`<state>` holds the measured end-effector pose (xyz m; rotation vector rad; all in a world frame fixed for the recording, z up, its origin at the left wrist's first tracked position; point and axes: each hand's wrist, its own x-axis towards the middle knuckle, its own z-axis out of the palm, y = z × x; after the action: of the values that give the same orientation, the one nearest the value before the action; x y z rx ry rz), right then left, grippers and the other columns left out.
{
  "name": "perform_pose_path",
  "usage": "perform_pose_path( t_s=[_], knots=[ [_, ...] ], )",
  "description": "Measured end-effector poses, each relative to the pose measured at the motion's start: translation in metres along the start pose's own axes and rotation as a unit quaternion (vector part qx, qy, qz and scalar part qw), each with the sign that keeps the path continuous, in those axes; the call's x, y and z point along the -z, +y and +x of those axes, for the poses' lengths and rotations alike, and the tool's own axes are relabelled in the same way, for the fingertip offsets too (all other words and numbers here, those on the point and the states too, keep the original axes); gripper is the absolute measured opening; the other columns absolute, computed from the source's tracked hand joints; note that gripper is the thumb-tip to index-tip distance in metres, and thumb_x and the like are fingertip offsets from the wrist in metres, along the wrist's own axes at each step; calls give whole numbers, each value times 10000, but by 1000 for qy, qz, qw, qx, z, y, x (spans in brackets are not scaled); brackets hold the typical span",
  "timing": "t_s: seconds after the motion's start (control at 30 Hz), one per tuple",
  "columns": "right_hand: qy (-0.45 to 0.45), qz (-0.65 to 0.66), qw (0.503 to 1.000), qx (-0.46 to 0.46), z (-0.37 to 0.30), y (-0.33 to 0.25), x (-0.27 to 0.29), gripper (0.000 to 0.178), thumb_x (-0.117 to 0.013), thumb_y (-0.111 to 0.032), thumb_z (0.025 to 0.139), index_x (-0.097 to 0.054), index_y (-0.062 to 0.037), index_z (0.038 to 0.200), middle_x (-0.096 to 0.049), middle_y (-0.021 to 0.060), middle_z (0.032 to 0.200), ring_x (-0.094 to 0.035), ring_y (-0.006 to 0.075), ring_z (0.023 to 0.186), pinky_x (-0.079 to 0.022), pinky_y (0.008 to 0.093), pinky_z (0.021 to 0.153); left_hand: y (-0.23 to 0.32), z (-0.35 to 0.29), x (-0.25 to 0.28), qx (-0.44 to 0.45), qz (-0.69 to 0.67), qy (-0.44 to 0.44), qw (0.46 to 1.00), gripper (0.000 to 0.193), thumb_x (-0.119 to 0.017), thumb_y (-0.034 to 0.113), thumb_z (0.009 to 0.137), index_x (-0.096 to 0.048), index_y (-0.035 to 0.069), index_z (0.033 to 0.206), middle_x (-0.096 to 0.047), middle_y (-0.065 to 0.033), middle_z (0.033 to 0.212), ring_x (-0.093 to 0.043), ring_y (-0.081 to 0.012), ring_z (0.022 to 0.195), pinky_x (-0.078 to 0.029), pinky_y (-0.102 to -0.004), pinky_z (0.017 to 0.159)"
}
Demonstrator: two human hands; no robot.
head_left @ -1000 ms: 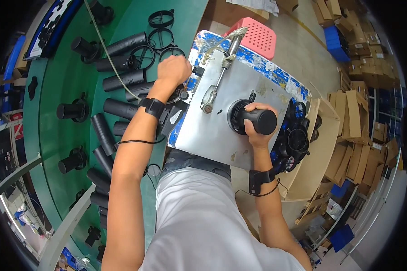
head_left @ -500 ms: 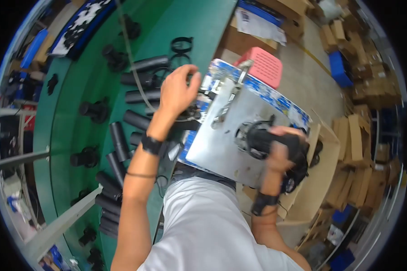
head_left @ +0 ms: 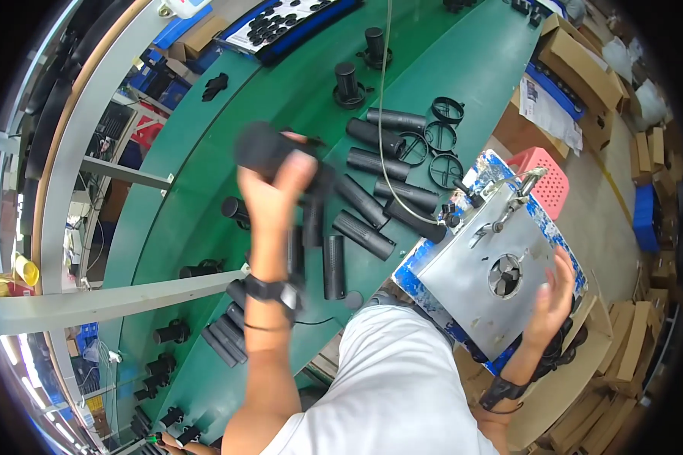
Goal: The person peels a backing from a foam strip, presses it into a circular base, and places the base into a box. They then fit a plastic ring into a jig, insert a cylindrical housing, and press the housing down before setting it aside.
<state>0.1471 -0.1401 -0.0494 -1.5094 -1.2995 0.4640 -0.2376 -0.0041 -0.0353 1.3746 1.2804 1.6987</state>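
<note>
My left hand [head_left: 269, 193] is raised over the green belt, its fingers wrapped round a black cylindrical part [head_left: 259, 145]. Motion blurs the part, so its exact kind does not show. My right hand [head_left: 552, 299] holds nothing; its fingers are spread beside the right edge of a metal plate [head_left: 467, 284]. In that plate is a round opening [head_left: 505, 276] with dark blades or spokes inside. A metal clamp lever [head_left: 501, 220] lies along the plate's far left side. Black tubes [head_left: 364, 233] lie loose on the green surface between my hands, near several black spoked rings [head_left: 445, 170].
Black cylinders on round bases [head_left: 349, 85] stand along the green belt [head_left: 296, 98]. A pink stool [head_left: 545, 178] is behind the plate. A cardboard box [head_left: 577, 402] with black parts sits at right. A pale cable [head_left: 385, 114] hangs across. Another person's hand [head_left: 176, 444] shows lower left.
My left hand has gone from beside the plate to over the belt and now holds the black part. My right hand has let go of a black part at the plate's opening. The view has shifted left.
</note>
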Motion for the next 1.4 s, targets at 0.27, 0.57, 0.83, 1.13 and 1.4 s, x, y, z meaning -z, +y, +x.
perform_pose_path(
  t_s=[0.27, 0.57, 0.83, 1.13, 1.4],
  knots=[
    [187, -38, 943, -272, -86, 124, 132, 270, -585, -249, 933, -643, -60, 1117, -656, 40, 1117, -587, 161, 1078, -419, 321, 917, -187, 110, 144, 12, 359, 71, 930, 614, -870, 290, 654, -610, -63, 1085, -659, -162, 1018, -627, -255, 903, -493, -363, 849],
    [270, -261, 865, -334, -160, 205, 199, 161, -699, -144, 791, -687, -54, 924, -707, 108, 868, -682, 233, 816, -524, 329, 729, -283, 147, 199, 30, 627, -80, 774, 559, -766, 384, 744, -605, -6, 1110, -659, -209, 1066, -623, -386, 978, -482, -433, 861],
    [165, -385, 840, -345, -175, 195, 179, 182, -743, -138, 702, -699, -84, 870, -639, 112, 785, -642, 275, 753, -518, 365, 701, -262, 131, 199, 25, 657, -122, 743, 470, -732, 279, 745, -621, -12, 1097, -667, -223, 1037, -628, -397, 969, -483, -447, 852],
    [71, -526, 778, -337, -184, 186, 156, 372, -820, -200, 634, -699, -100, 971, -570, 89, 1014, -543, 293, 1020, -466, 425, 866, -231, 131, 153, -19, 691, 10, 723, 454, -628, 255, 812, -570, 26, 1200, -526, -226, 1291, -490, -393, 1188, -431, -501, 940],
    [228, 37, 912, -340, -138, 67, 166, 219, -662, -217, 896, -632, -1, 923, -651, 49, 860, -578, 87, 692, -455, 224, 642, -50, -12, -56, -84, 154, -174, 969, 185, -542, 68, 956, -583, -23, 1112, -644, -114, 1026, -623, -172, 927, -502, -291, 836]
  ],
)
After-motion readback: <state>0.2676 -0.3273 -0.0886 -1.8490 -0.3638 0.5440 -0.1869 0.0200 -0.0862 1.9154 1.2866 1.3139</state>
